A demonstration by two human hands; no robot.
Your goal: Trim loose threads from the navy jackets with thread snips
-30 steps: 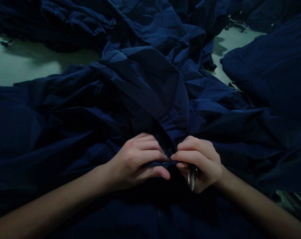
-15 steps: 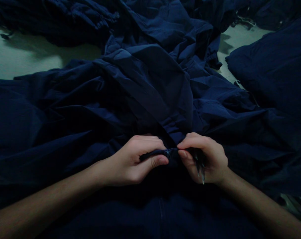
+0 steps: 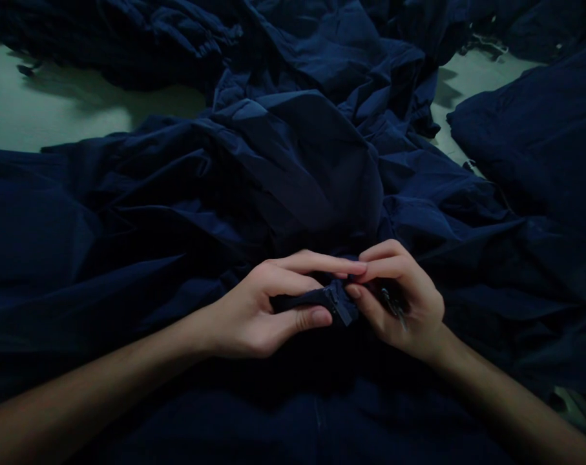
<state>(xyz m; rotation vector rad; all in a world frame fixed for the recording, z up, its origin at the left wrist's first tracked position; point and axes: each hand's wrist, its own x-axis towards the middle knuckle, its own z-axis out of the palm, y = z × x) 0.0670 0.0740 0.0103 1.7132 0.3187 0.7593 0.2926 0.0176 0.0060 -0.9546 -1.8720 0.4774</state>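
Observation:
A large navy blue garment [image 3: 316, 168] lies crumpled in front of me. My left hand [image 3: 268, 307] pinches a folded edge of it between thumb and fingers, with the index finger stretched across to the other hand. A small seam end [image 3: 338, 303] of the cloth sticks out past the left thumb, with pale stitching on it. My right hand [image 3: 404, 300] meets the left at the same edge, its thumb and fingertips closed on the cloth. Small metal thread snips [image 3: 393, 307] sit in the right palm, their points directed down; part of them is hidden by the fingers.
More navy cloth [image 3: 535, 129] is heaped at the right and along the back. A pale table surface [image 3: 11, 103] shows at the left, and another patch at the upper right. Loose threads [image 3: 489, 45] lie at the back right. The light is dim.
The seam end between my hands has turned up and shows more. My left index finger has stretched out to touch the right fingertips. The snips have tilted within the right palm.

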